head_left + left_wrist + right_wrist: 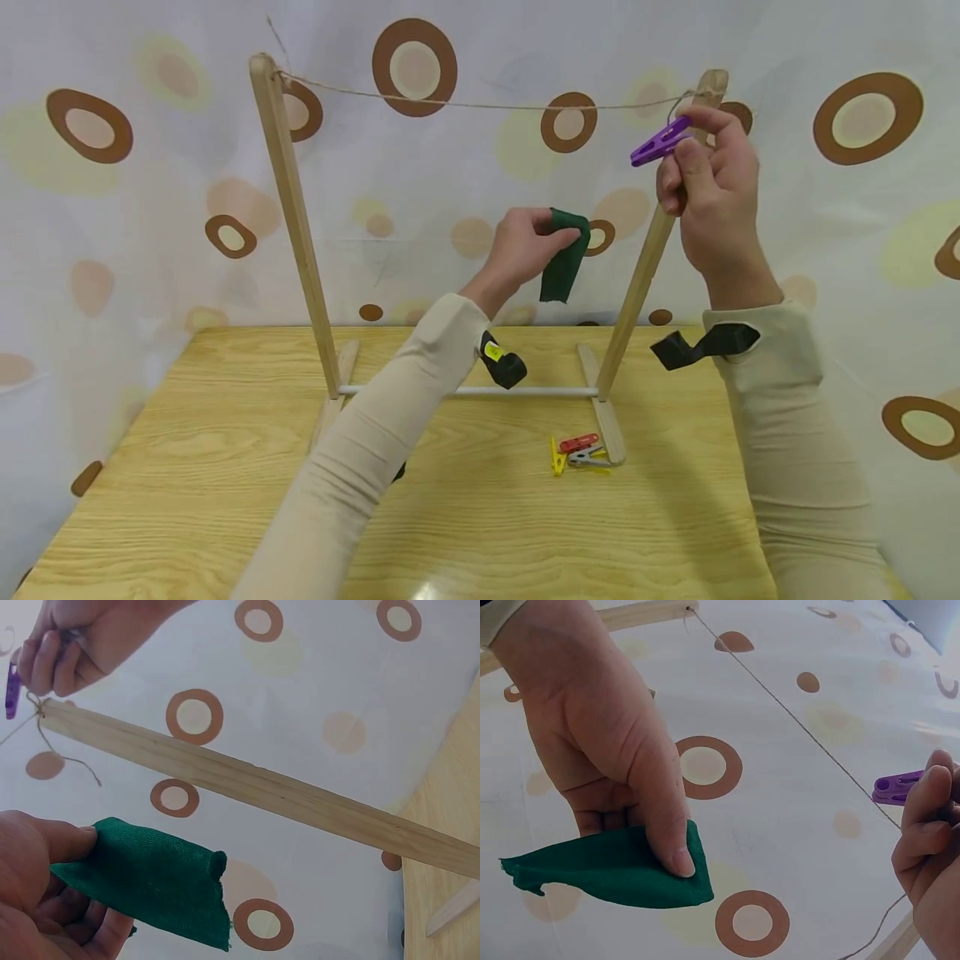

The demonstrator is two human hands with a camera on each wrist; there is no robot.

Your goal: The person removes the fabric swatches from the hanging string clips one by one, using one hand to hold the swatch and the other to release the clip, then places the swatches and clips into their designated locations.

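Observation:
A small green piece of cloth (564, 267) hangs from my left hand (525, 250), pinched between thumb and fingers near its top edge. In the left wrist view the cloth (150, 881) looks folded over, with a frayed end. My right hand (712, 183) is raised by the top of the right post and pinches a purple clothespin (660, 143) by its handle end. The clothespin's tip points left, just below the twine (480, 105) strung between two wooden posts. The cloth is lower than the twine and apart from it.
The wooden stand has a left post (296, 225), a right post (637, 292) and a white crossbar (525, 391). By its right foot lie several clothespins (579, 443), red, yellow and grey, on the wood-grain table (480, 525). A patterned sheet (465, 167) hangs behind.

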